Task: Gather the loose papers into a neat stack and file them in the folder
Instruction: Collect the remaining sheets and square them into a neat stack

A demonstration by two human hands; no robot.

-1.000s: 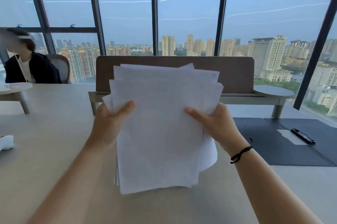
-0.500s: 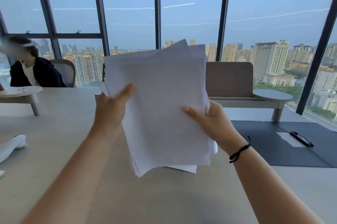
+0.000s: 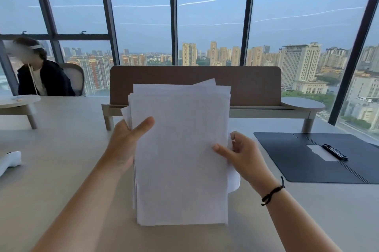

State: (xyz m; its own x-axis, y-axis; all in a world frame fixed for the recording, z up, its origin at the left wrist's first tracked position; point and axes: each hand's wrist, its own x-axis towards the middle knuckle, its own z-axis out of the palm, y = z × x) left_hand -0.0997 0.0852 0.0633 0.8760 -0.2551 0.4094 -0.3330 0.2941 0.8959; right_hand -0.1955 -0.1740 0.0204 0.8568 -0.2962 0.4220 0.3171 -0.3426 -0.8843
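White paper, one bundle: papers point(image 3: 181, 149), held upright in both hands above the pale table point(image 3: 61, 169), lower edge resting on or just over the tabletop; contact cannot be confirmed.

Grip, left: left hand point(image 3: 123, 145) closed on the bundle's left edge, thumb across the front sheet, remaining fingers hidden behind.

Grip, right: right hand point(image 3: 244, 155) closed on the right edge, thumb lying on the front, fingers behind; a black cord bracelet point(image 3: 272, 191) circles that wrist.

Reason for hold, judged: a grip at each side with the bundle stood on end suits tapping the sheets against the table to square them. Holding at mid-height leaves the sheets free to settle downward.

Orientation: long axis vertical, short edges at top and bottom, broad face turned toward the wearer. Front sheet blank or too faint to read.

Condition: bottom edge nearly level; top edge uneven, with several corners standing proud at upper right and upper left. One sheet curls out low on the right side, beneath the right hand. Alignment incomplete.

Destination: dark folder point(image 3: 303, 159), lying open and flat on the table to the right, well apart from the bundle. A black pen point(image 3: 334, 151) rests on a pale sheet in its fold.

Stage, judged: squaring in hand; filing not yet begun.
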